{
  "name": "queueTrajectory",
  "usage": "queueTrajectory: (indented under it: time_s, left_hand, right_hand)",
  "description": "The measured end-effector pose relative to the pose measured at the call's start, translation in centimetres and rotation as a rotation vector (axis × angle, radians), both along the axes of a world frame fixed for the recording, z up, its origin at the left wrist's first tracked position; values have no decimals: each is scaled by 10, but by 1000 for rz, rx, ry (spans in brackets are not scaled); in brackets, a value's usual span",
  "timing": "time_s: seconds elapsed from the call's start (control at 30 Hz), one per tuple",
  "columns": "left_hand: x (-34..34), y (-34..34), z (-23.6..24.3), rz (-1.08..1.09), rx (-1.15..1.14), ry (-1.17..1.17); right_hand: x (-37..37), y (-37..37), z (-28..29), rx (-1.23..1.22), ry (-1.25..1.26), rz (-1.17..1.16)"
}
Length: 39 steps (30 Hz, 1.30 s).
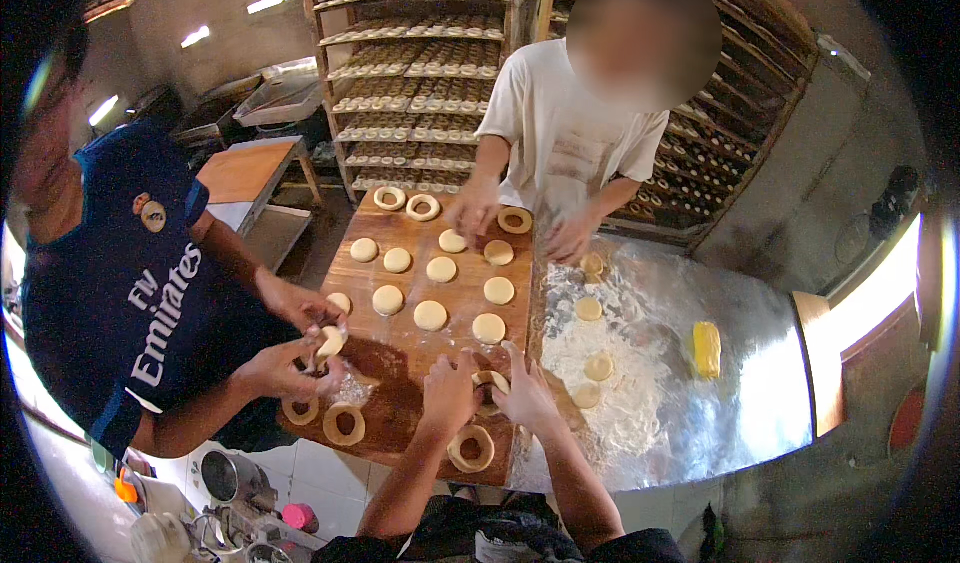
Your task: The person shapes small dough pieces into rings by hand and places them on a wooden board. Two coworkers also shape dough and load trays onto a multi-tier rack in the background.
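Near the front of the wooden board, a dough ring (489, 379) is between my two hands, just above the board. My left hand (450, 391) has its fingers curled at the ring's left side. On the opposite side, my right hand (526, 395) grips the ring with fingers and thumb. Their fingertips partly cover the dough. Closer to me lies another dough ring (471, 449). Ahead of my hands are several flat round dough pieces, including one disc (489, 329) near the board's right side.
At left, a co-worker's hands (318, 348) handle a dough piece above the wooden board (400, 368). Across, another person's hands (572, 235) are over dough. A floured metal table (665, 403) adjoins on the right, with a yellow packet (707, 350). Racks (415, 38) of dough rings stand behind.
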<state>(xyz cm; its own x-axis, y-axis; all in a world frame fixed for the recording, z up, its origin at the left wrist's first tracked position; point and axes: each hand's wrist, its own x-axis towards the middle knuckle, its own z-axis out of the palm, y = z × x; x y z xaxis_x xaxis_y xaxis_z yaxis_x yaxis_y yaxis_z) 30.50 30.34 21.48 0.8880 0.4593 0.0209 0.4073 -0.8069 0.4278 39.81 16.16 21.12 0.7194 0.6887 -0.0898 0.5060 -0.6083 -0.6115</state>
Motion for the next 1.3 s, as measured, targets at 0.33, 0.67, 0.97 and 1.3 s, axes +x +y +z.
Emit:
queueTrajectory:
  time_s: [0.33,0.67,0.97,1.3]
  left_hand:
    - [-5,-64,20,-16,-438,-161]
    - [58,-164,1,-140,-715,48]
    - [78,-237,19,-181,-1044,-194]
    - [103,-292,-4,49,-190,-664]
  right_hand:
    - [30,-138,-43,-198,-101,-701]
    - [57,-196,-12,538,537,-307]
    - [83,-268,19,690,736,-120]
    - [96,-267,-24,1046,992,-61]
